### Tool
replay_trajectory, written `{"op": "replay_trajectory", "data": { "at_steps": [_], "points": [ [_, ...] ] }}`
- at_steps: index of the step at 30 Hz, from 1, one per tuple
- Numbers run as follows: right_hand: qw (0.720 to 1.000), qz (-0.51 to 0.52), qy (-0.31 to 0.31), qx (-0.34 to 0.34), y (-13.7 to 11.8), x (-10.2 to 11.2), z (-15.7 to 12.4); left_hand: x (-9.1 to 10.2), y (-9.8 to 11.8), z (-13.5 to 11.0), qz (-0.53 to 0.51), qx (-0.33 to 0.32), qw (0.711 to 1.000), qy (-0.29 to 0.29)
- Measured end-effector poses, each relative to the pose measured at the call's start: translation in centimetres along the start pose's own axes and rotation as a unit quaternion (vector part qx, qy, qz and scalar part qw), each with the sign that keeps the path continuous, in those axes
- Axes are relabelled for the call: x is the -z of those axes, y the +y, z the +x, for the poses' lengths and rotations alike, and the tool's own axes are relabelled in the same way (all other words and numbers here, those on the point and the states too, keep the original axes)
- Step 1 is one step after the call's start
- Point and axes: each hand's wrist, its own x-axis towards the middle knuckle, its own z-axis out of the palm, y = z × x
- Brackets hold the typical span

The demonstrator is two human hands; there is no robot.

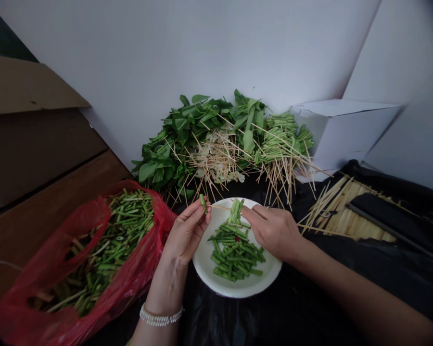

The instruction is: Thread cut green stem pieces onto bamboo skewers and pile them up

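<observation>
My left hand (193,223) pinches a short piece of green vegetable stem (203,203) at the tip of a thin wooden skewer (221,207). Several cut stem pieces (235,211) are threaded side by side on that skewer, close to the fingers of my right hand (272,230). Those fingers are closed around the skewer, whose other end is hidden by the hand. Both hands are over a white bowl (205,274), which holds a pile of loose cut green stems (238,259).
To the left lies a red plastic bag (159,226) full of cut stems. Finished-looking skewers of leafy greens (180,120) and stems (283,134) are heaped by the wall. Bare skewers (361,211) and a dark phone-like object (382,216) lie right, near a white box (357,125).
</observation>
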Motion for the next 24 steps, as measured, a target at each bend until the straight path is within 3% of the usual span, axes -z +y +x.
{"op": "replay_trajectory", "data": {
  "at_steps": [15,21,24],
  "points": [
    [1.000,0.021,0.003,0.002,-0.17,-0.06,-0.06,0.09,-0.03,-0.13,0.029,0.007,0.999,-0.022],
    [0.999,0.029,-0.013,-0.008,-0.13,-0.28,-0.13,0.38,-0.43,0.10,0.066,-0.039,0.997,0.003],
    [0.999,0.031,-0.017,-0.017,-0.05,-0.36,-0.14,0.28,-0.31,0.07,0.052,-0.031,0.998,0.000]
  ]
}}
